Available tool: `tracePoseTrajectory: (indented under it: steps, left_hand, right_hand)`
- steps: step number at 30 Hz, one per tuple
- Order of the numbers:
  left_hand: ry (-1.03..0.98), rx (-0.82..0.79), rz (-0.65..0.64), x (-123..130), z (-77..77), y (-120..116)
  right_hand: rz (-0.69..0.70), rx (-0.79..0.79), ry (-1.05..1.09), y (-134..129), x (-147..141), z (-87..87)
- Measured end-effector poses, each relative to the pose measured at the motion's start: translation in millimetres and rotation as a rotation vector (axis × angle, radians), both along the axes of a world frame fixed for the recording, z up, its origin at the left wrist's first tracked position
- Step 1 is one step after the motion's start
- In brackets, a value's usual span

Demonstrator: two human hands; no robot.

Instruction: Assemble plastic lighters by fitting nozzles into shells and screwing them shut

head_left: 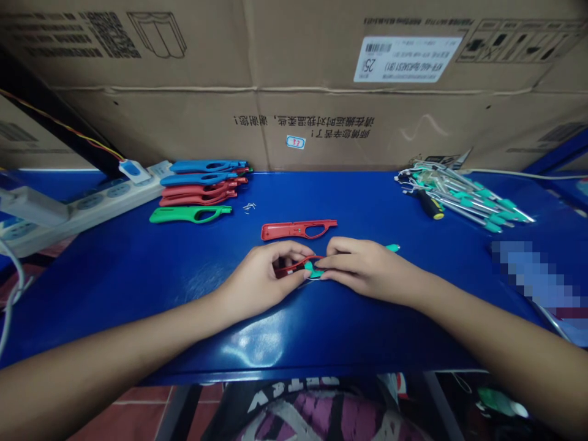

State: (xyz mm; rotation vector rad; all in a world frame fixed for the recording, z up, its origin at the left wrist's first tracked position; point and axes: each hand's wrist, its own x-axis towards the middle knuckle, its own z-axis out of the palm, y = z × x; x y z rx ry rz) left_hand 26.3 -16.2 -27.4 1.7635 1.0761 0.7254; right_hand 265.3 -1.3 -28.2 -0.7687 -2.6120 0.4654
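Near the middle of the blue table, my left hand (pixel 278 272) is closed round a red plastic half shell (pixel 287 269). My right hand (pixel 356 267) pinches a small green part (pixel 313 269) at the shell's right end, and its fingertips almost meet those of my left hand. A green tip (pixel 392 248) sticks out behind my right hand; what joins it to the part is hidden. Just beyond my hands another red half shell (pixel 280 230) lies flat with its inside up.
Blue, red and green shells (pixel 177 214) are stacked back left beside a power strip (pixel 98 199), with small pins (pixel 248 208) nearby. Metal rods with green parts (pixel 473 196) and a screwdriver (pixel 430 205) lie back right. A cardboard box (pixel 303 61) stands behind.
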Motion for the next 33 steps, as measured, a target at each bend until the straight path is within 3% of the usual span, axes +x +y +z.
tracePoseTrajectory:
  steps: [20,26,29,33]
  left_hand:
    - [0.045,0.098,-0.032,-3,-3.4,3]
    - [0.029,0.182,-0.166,-9,1.8,6]
    - [0.026,0.141,-0.27,-13,5.2,12]
    - [-0.003,-0.051,-0.304,-16,8.8,18]
  right_hand:
    - [0.006,0.019,-0.076,-2,0,5.0]
    - [-0.009,-0.01,-0.065,0,1,4.9]
    - [-0.012,-0.021,-0.057,1,2,5.5]
    - [-0.009,-0.018,-0.061,1,2,5.8]
